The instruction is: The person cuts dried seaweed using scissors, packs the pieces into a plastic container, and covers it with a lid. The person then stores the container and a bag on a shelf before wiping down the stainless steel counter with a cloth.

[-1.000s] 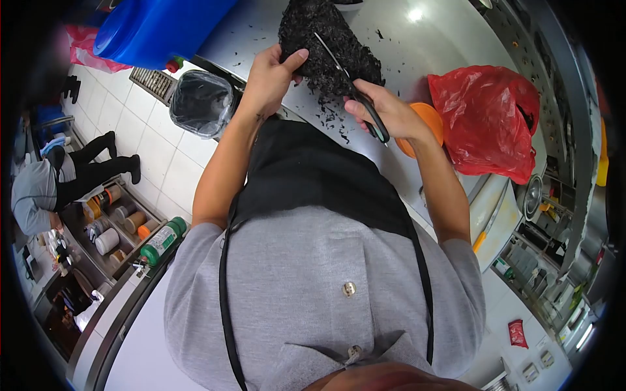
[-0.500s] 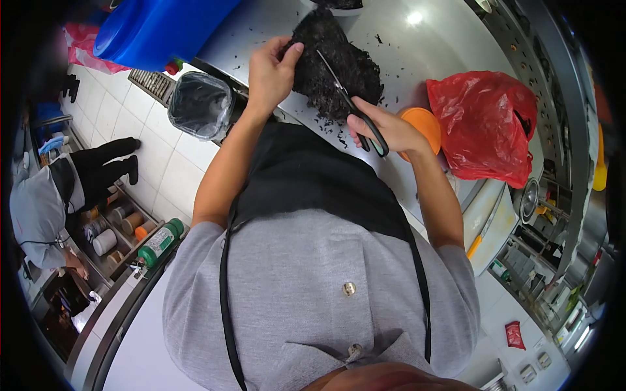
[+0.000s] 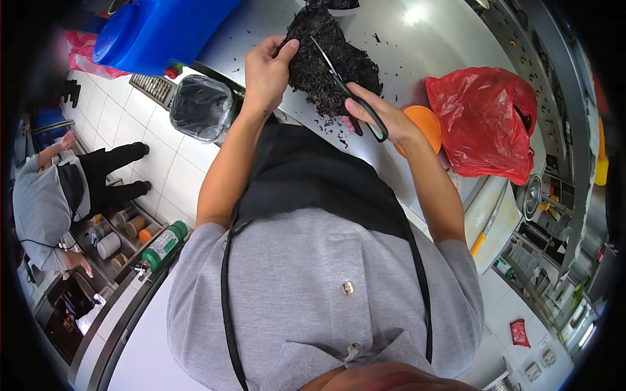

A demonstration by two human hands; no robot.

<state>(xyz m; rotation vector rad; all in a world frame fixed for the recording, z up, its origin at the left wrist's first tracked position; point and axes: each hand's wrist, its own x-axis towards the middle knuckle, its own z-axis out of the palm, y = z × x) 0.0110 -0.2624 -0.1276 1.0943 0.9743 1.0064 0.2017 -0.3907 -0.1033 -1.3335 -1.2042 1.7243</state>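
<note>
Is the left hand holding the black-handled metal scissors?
No, the right hand holds the scissors, and the left hand touches the black shredded pile.

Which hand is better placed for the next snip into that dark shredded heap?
Probably the right hand: it holds the scissors, with the blades over the dark shredded heap. The left hand holds no tool and is at the heap's edge.

"Where are the hands?"
"Top centre of the frame: the left hand [image 3: 268, 77] pinches the edge of the dark shredded heap [image 3: 326, 55]; the right hand [image 3: 385, 118] holds scissors [image 3: 338, 76] over it."
"And upper right?"
"A red plastic bag [image 3: 482, 124], beside an orange container [image 3: 425, 125]."
</note>
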